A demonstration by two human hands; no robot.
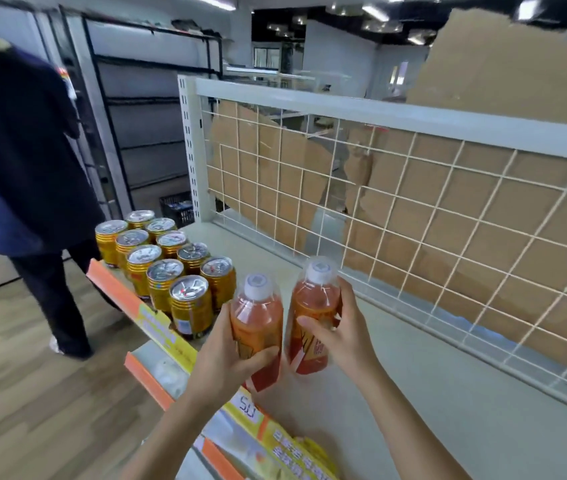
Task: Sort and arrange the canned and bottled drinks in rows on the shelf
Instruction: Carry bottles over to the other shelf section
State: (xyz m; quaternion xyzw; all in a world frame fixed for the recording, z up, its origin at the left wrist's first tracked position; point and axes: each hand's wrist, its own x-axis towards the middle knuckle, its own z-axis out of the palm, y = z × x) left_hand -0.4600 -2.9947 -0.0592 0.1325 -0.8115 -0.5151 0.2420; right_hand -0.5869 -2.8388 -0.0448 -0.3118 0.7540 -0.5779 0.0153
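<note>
Nearest, at the front edge of the pale grey metal shelf board (413,393), the left hand (226,348) grips a clear plastic bottle of orange drink with a white cap and red-orange label (257,317). The thumb lies across the label and the fingers curl round the far side. Just beside it, a little further in over the board, the right hand (340,334) wraps a second clear bottle of orange drink with the same white cap (313,306), thumb on the front. The two bottles are upright with a narrow gap between them. I cannot tell whether their bases touch the board.

An orange and yellow price strip (157,327) runs along the board's front edge. At the board's left end stand gold ribbed metal cans with silver pull-tab tops (167,268), packed in two rows.

A cream wire grid panel (413,209) closes the board's back, with brown cardboard sheets (482,81) behind it. Left of the board, on the wood-plank floor (15,393), stands a person in dark clothes (15,150).
</note>
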